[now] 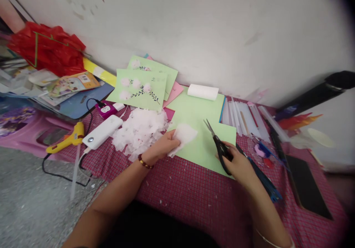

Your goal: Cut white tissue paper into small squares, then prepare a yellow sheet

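Observation:
Between the fingers of my left hand (163,146) is a folded piece of white tissue paper (186,135). My right hand (235,159) grips black-handled scissors (220,146), whose blades point up and left, a little apart from the tissue. Both hands are over light green paper sheets (201,142). A heap of cut white tissue pieces (142,127) lies just left of my left hand. Behind it, green cards (141,89) carry pale tissue flowers and dark drawn stems. A white paper roll (203,92) rests at the back of the sheets.
Left of the heap are a white power bank (102,131), a purple plug adapter (107,109) and a yellow glue gun (66,138) with cables. Clear plastic sleeves (244,118), a dark tablet-like slab (307,187) and a black bottle (310,92) are on the right. A red plastic bag (52,48) sits far left.

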The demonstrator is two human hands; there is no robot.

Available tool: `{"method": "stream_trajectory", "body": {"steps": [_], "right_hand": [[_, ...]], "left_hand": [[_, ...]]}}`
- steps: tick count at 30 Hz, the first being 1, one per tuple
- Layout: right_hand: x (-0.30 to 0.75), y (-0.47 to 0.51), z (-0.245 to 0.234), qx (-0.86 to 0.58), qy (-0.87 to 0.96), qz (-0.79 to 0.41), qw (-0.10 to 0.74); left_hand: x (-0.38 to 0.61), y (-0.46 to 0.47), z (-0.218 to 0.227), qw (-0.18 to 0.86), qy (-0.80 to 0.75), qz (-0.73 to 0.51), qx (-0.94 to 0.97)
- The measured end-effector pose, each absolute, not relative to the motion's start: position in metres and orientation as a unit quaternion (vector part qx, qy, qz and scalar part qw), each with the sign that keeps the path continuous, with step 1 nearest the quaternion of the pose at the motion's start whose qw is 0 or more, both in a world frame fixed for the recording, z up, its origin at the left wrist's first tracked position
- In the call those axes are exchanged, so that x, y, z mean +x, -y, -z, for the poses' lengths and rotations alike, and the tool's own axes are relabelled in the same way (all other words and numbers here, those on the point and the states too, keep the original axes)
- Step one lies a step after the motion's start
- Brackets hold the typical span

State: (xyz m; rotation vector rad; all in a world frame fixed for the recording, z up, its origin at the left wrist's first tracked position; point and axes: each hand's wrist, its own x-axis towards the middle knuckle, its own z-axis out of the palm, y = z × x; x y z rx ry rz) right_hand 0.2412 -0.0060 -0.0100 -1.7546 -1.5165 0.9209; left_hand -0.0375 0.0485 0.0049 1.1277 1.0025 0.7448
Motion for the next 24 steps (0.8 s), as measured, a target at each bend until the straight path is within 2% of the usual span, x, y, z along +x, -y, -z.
{"method": "stream_trajectory", "body": {"steps": [3,4,6,8,11,14,20,24], "right_hand": [[0.258,0.001,0.017,-0.674,0.676,-0.145,0.261],[0.258,0.002,0.016,-0.657,0.693,-0.111,0.277],[0.249,0.006,0.009,-0.616,0.697,-0.073,0.36],[0.232,0.012,-0.002,-0.565,0.677,-0.085,0.464],[0.204,0.019,-0.015,-0.512,0.66,-0.168,0.523],[0.186,0.021,-0.018,-0.491,0.674,-0.195,0.516],[0.178,0.017,-0.01,-0.492,0.693,-0.167,0.5],[0.177,0.017,-0.01,-0.514,0.665,-0.172,0.514]], "left_hand": [[-0.042,-0.046,-0.011,0.639,-0.421,-0.311,0.564],[-0.042,-0.044,-0.013,0.627,-0.416,-0.303,0.585],[-0.04,-0.041,-0.016,0.599,-0.41,-0.288,0.625],[-0.036,-0.037,-0.017,0.569,-0.405,-0.272,0.662],[-0.028,-0.032,-0.013,0.529,-0.389,-0.248,0.712],[-0.02,-0.028,-0.007,0.521,-0.354,-0.223,0.743],[-0.013,-0.021,0.002,0.519,-0.326,-0.185,0.768],[-0.014,-0.02,0.003,0.551,-0.325,-0.187,0.746]]}}
